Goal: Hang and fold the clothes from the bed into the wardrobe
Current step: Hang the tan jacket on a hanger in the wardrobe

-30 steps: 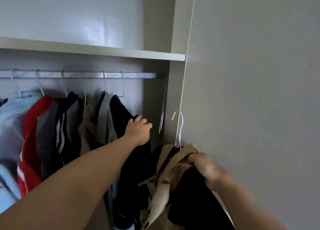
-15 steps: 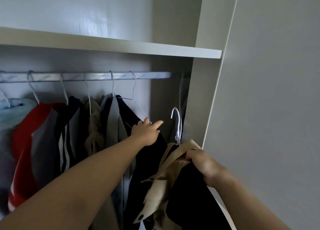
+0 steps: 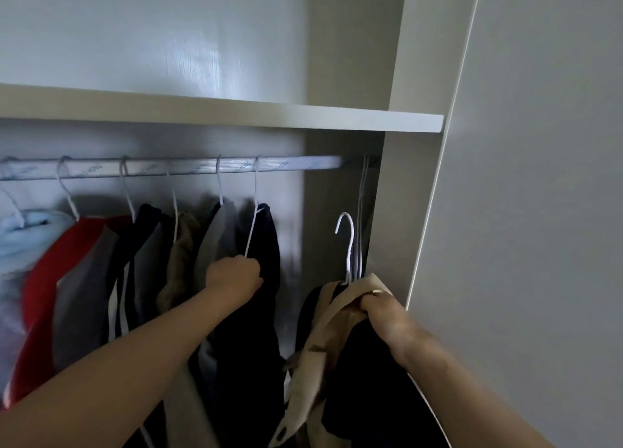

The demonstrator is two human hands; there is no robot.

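My right hand (image 3: 387, 316) grips the top of a beige and black garment (image 3: 323, 356) on a white hanger (image 3: 349, 245), held below the right end of the wardrobe rail (image 3: 286, 167). The hanger's hook points up, clear of the rail. My left hand (image 3: 234, 277) is curled round the wire of the rightmost hung hanger (image 3: 253, 231), which carries a dark navy garment (image 3: 266, 279). Several more clothes hang to the left: grey, olive, striped navy, red (image 3: 43, 279) and light blue.
A white shelf (image 3: 303, 117) runs just above the rail. The wardrobe's side panel (image 3: 394, 211) and a grey door (image 3: 522, 211) close off the right. Empty thin hangers (image 3: 362, 211) dangle at the rail's right end. A gap lies between the navy garment and those hangers.
My left hand has closed on the navy garment's hanger and drawn it left, widening the gap on the rail. My right hand keeps holding the beige and black garment at about the same height.
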